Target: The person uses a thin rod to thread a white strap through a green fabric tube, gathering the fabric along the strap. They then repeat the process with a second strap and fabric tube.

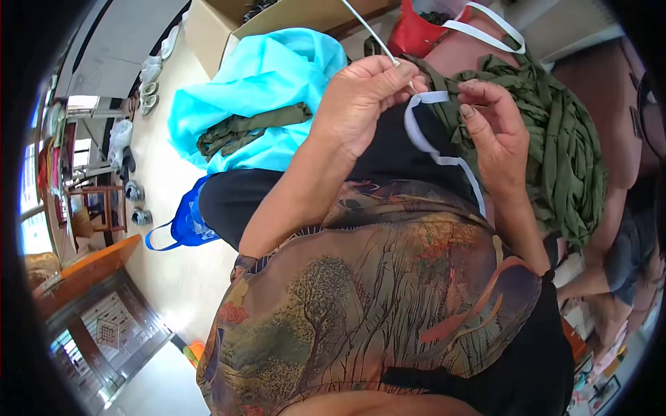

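Pinched between the fingers of my left hand (371,87) is a thin white rod (371,31) that slants up to the top edge. A white elastic band (423,139) starts at its lower tip and loops down over my dark trousers. My right hand (496,128) is just to the right of the band's top end, thumb and fingers apart and curved, with nothing seen in them. A heap of dark green fabric strips (555,145) lies beyond and to the right of my right hand. More green strips (253,128) rest on a turquoise cloth (243,83) at the left.
A cardboard box (208,35) stands behind the turquoise cloth. Near the top are a red bag (416,31) and a white strap (485,28). A blue bag (184,222) lies left of my knee. Another person's bare legs and arm (603,298) show at the right.
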### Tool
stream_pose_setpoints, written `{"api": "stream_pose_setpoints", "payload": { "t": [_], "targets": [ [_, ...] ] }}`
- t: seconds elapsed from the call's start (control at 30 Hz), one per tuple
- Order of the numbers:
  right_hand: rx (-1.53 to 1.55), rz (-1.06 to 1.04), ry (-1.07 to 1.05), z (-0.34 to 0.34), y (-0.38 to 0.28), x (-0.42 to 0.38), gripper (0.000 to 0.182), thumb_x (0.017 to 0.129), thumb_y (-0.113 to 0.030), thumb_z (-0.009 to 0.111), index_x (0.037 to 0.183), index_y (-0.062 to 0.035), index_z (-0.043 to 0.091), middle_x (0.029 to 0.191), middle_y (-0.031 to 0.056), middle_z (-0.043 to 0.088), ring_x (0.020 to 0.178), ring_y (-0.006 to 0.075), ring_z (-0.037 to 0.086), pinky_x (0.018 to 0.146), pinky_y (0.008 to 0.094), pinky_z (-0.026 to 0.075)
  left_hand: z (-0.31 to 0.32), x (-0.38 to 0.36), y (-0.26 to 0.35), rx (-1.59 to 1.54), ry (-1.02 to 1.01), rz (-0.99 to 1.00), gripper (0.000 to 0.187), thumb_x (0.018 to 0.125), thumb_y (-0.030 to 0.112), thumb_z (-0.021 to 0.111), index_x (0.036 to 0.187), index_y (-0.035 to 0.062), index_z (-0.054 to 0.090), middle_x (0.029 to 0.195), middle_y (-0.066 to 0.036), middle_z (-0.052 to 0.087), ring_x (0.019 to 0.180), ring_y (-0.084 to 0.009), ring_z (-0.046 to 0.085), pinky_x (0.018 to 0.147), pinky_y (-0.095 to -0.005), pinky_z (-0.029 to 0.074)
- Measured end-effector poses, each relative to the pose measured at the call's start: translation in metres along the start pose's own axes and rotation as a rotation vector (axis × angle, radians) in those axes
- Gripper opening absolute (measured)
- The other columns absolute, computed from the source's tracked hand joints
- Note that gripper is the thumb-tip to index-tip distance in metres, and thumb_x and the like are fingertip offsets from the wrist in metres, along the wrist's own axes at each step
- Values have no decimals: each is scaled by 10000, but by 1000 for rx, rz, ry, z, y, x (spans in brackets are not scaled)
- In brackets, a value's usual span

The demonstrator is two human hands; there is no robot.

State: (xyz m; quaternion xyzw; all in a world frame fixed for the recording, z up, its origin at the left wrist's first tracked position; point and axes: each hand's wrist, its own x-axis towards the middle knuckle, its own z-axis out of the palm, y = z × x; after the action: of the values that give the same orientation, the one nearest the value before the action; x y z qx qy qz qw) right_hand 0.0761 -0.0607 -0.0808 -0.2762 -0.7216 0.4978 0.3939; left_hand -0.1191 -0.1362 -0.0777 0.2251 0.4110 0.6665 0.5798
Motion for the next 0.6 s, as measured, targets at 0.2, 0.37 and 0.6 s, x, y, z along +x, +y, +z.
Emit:
{"api": "stream_pose_setpoints", "payload": {
  "t": [0.2, 0.37, 0.6],
  "targets": [
    [41, 2, -83, 19, 14, 7, 230, 896, -56, 659, 1117, -19, 604, 1016, 43, 619, 894, 109, 581, 824, 260, 482, -13, -4, -8, -43, 52, -2, 190, 915, 162, 667, 978, -15, 641, 921, -100, 687, 982, -236, 668, 904, -317, 500],
    [109, 67, -132, 29, 13, 10, 305, 918, -139, 617, 1193, -11, 592, 1055, 46, 607, 875, 114, 565, 812, 256, 480, 1, -22, -6, 784, 109, 123, 140, 878, 137, 685, 922, 5, 668, 839, -60, 690, 864, -187, 663, 802, -300, 506],
    [360, 243, -34, 6, 14, -9, 222, 999, -199, 557, 1032, -2, 654, 905, 4, 623, 782, 57, 555, 683, 207, 472, 28, -9, -51, 1319, -209, 577, 155, 749, 105, 738, 863, 36, 659, 791, -120, 644, 742, -309, 620, 688, -385, 477]
  ]
}}
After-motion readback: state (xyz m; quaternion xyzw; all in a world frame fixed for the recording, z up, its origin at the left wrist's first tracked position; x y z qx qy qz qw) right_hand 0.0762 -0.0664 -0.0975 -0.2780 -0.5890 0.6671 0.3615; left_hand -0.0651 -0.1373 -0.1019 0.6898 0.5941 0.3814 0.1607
